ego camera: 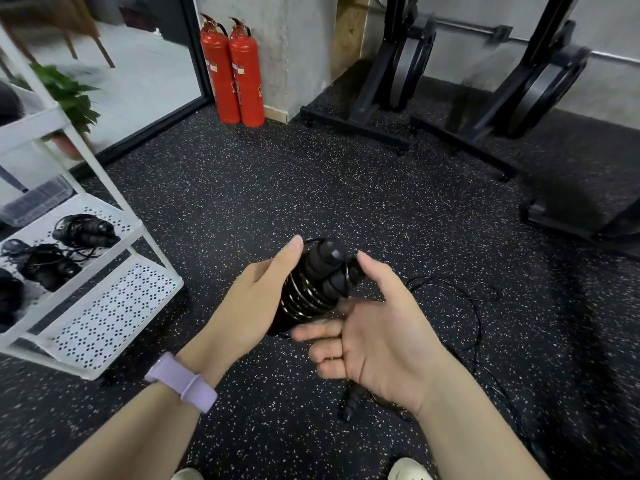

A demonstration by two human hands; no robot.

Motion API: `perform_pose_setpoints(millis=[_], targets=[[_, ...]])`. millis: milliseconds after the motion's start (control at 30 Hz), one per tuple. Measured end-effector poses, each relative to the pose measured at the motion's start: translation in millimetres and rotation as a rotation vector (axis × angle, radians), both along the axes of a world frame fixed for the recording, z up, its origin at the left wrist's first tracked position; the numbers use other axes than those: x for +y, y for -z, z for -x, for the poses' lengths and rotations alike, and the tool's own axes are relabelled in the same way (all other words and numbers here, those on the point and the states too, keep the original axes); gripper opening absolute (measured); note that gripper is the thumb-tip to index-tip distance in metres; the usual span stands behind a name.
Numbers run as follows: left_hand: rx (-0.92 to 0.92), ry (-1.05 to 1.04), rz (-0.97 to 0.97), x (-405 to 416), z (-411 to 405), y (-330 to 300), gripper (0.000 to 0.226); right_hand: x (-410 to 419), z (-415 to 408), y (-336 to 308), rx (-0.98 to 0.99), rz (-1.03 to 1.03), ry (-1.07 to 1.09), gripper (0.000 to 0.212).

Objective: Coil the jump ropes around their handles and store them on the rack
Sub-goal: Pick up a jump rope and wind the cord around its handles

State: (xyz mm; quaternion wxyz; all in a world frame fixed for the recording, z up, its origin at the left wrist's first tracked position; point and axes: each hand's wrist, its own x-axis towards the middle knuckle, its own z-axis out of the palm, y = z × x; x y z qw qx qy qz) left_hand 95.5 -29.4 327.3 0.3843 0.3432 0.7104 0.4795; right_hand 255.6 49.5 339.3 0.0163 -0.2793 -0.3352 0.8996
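Left hand (256, 292) is gripping the coiled jump rope (311, 289) from its left side, fingers wrapped round behind, thumb up along the bundle. The bundle's long axis is tilting up and away from the person, handle ends (329, 252) pointing far-right, wire turns stacked along the lower half. Right hand (374, 327) is cupping it from the right and near side: thumb touching the top by the handle ends, fingers loosely bent under the bottom. Looks like it's pinching the last bit of cord, but I cannot tell for sure.

Judgement: coiling is about done on this one; the next step is stowing.

The rack (104, 306) is sitting left of the hands, so the left hand is the nearer one and already has the full grip. Its middle shelf is holding other coiled ropes (85, 230), while the perforated lower shelf (117, 306) is showing bare area at its near-right end.

Nothing is standing between bundle and rack. One hazard: a loose rope (474, 306) is lying on the floor right of the hands, with a handle (349, 400) just under the right wrist, near the shoes (408, 469), so a trip or snag is possible. Fire extinguishers (235, 71) and black gym frames (450, 98) are standing far off, out of the path.
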Motion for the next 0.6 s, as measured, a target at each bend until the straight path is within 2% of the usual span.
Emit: perform_pose_setpoints(millis=[100, 133, 267, 400, 600], targets=[[0.01, -0.016, 0.022, 3.2, 2.9, 5.5, 0.078, -3.4, 7.4, -0.6, -0.07, -0.155, 0.077, 0.077], [-0.004, -0.023, 0.021, 3.8, 3.5, 6.2, 0.079, -5.1, 10.2, -0.4, -0.109, -0.201, 0.096, 0.073], [0.006, -0.062, 0.021, 4.9, 1.7, 10.1, 0.059, -10.0, 15.8, 1.4, -0.202, -0.309, 0.125, 0.067], [0.051, -0.085, -0.032, 5.2, 2.9, 11.3, 0.067, -10.4, 18.1, 0.9, -0.198, -0.307, 0.119, 0.078], [0.087, -0.052, -0.058, 2.5, 1.6, 12.1, 0.061, -11.6, 20.4, 3.6, -0.169, -0.242, 0.167, 0.071]])
